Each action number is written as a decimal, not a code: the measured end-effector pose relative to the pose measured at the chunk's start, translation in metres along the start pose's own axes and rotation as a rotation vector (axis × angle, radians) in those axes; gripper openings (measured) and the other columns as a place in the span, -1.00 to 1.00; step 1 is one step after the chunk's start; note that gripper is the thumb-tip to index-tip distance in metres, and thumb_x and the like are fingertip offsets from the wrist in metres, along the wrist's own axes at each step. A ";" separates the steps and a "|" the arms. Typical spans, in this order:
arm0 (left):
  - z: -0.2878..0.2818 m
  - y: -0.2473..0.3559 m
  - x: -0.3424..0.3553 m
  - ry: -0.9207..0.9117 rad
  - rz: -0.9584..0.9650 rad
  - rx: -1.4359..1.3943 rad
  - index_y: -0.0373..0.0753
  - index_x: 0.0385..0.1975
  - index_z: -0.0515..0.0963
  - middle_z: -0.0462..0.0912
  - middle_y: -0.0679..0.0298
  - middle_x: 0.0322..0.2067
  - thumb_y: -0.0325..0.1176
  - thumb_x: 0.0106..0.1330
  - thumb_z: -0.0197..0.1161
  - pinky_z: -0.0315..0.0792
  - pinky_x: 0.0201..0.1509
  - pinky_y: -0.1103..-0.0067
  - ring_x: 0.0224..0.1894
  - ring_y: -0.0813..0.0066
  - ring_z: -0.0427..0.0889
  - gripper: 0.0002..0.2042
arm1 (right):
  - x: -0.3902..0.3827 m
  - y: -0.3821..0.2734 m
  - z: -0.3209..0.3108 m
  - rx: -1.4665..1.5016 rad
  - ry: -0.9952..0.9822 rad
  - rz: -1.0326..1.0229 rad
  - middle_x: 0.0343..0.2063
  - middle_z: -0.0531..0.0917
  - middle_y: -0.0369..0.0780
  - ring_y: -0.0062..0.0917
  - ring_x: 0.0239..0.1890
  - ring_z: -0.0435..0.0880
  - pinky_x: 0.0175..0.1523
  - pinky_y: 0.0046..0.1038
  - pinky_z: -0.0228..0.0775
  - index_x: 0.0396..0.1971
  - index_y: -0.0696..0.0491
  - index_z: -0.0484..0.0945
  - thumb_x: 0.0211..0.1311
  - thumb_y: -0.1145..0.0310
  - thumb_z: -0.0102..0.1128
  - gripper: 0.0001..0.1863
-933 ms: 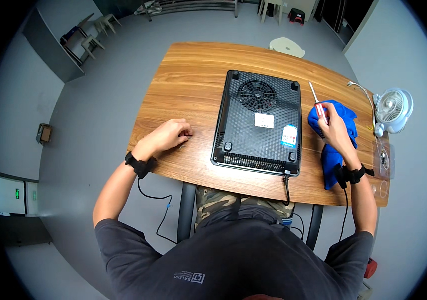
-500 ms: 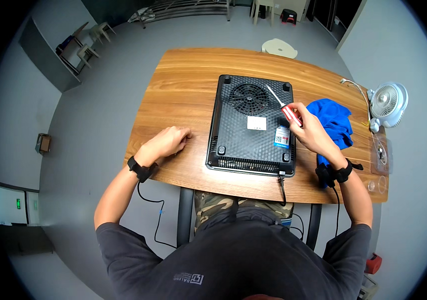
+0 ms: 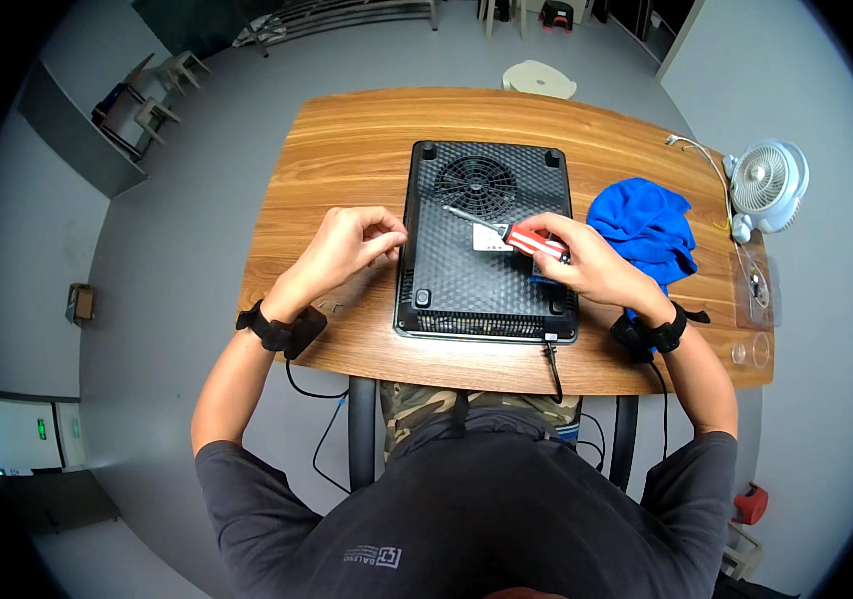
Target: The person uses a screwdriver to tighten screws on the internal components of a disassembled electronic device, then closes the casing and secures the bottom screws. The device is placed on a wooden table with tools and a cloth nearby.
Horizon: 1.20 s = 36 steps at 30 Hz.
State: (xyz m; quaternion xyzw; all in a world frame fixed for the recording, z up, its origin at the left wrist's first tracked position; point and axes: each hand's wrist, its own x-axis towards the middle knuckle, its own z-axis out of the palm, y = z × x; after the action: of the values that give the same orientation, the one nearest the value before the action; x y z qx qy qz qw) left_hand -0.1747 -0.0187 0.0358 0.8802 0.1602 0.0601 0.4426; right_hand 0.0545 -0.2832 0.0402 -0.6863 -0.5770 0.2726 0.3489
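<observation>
A black induction cooker lies bottom up on the table, showing a round fan vent, corner feet and a label. In my right hand is a screwdriver with a red and white handle. Its metal shaft points left across the cooker's underside, just below the vent, with the tip short of the left edge. My left hand is at the cooker's left edge, thumb and fingers pinched together; whatever they may hold is too small to make out. Small pieces, perhaps screws, lie on the table below my left wrist.
A crumpled blue cloth lies right of the cooker. Along the table's right side are a small white fan and a clear plastic tray. The cooker's power cord hangs over the front edge of the wooden table.
My left hand has moved up and right from the table to the cooker's left edge. My right hand has brought the screwdriver lower and left, its shaft now lying flatter.
</observation>
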 end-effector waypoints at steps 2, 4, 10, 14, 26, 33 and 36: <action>0.005 0.009 0.001 -0.015 -0.083 -0.192 -0.38 -0.20 0.65 0.76 0.28 -0.37 -0.48 0.44 0.29 0.55 -0.36 0.69 -0.36 0.66 0.72 -0.90 | 0.000 0.003 0.001 0.013 -0.019 -0.015 -0.08 0.70 -0.09 -0.31 -0.03 0.70 0.09 -0.34 0.52 0.09 0.14 0.57 0.34 0.32 0.20 -0.62; 0.008 0.007 0.007 -0.030 -0.046 -0.308 -0.40 -0.16 0.63 0.76 0.23 -0.31 -0.49 0.45 0.29 0.63 -0.26 0.70 -0.26 0.59 0.77 -0.89 | 0.000 0.006 0.003 0.017 -0.023 -0.050 -0.07 0.70 -0.08 -0.31 -0.02 0.70 0.09 -0.34 0.52 0.10 0.14 0.57 0.35 0.30 0.22 -0.62; 0.021 0.008 0.017 -0.036 0.012 -0.421 -0.42 -0.17 0.63 0.75 0.18 -0.26 -0.53 0.42 0.30 0.69 -0.09 0.63 -0.20 0.53 0.77 -0.91 | 0.001 0.000 0.004 0.018 -0.011 -0.042 -0.07 0.70 -0.07 -0.28 -0.01 0.69 0.10 -0.32 0.51 0.08 0.16 0.57 0.34 0.28 0.25 -0.61; 0.023 0.006 0.020 -0.017 0.012 -0.393 -0.42 -0.18 0.62 0.74 0.20 -0.26 -0.55 0.42 0.30 0.68 -0.05 0.63 -0.20 0.54 0.76 -0.92 | 0.001 0.003 0.003 -0.005 -0.005 -0.060 -0.08 0.70 -0.06 -0.27 -0.01 0.69 0.10 -0.31 0.51 0.08 0.17 0.57 0.32 0.29 0.26 -0.61; 0.025 -0.001 0.022 -0.013 0.049 -0.475 -0.40 -0.18 0.61 0.73 0.21 -0.25 -0.59 0.41 0.29 0.68 0.02 0.61 -0.16 0.53 0.75 -0.93 | 0.002 0.000 -0.001 0.012 -0.016 -0.091 -0.08 0.70 -0.05 -0.25 -0.03 0.69 0.09 -0.30 0.52 0.05 0.18 0.59 0.27 0.30 0.26 -0.60; 0.026 -0.002 0.023 -0.021 0.069 -0.469 -0.41 -0.21 0.63 0.74 0.19 -0.23 -0.60 0.37 0.32 0.68 0.04 0.60 -0.15 0.51 0.76 -0.93 | 0.002 0.004 -0.002 0.036 -0.017 -0.084 -0.13 0.72 -0.08 -0.31 -0.08 0.71 0.06 -0.32 0.53 0.05 0.18 0.60 0.29 0.31 0.27 -0.62; 0.025 0.002 0.024 -0.004 0.101 -0.320 -0.41 -0.24 0.65 0.75 0.20 -0.25 -0.60 0.34 0.34 0.70 0.00 0.60 -0.16 0.50 0.78 -0.94 | 0.002 0.008 -0.004 0.116 -0.055 0.006 -0.21 0.72 -0.16 -0.44 -0.13 0.70 0.04 -0.39 0.52 0.08 0.15 0.59 0.34 0.28 0.28 -0.61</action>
State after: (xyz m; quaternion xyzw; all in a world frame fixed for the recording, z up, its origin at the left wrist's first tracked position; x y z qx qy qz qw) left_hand -0.1455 -0.0308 0.0217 0.8056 0.1031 0.1054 0.5739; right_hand 0.0626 -0.2821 0.0367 -0.6587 -0.5676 0.3253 0.3715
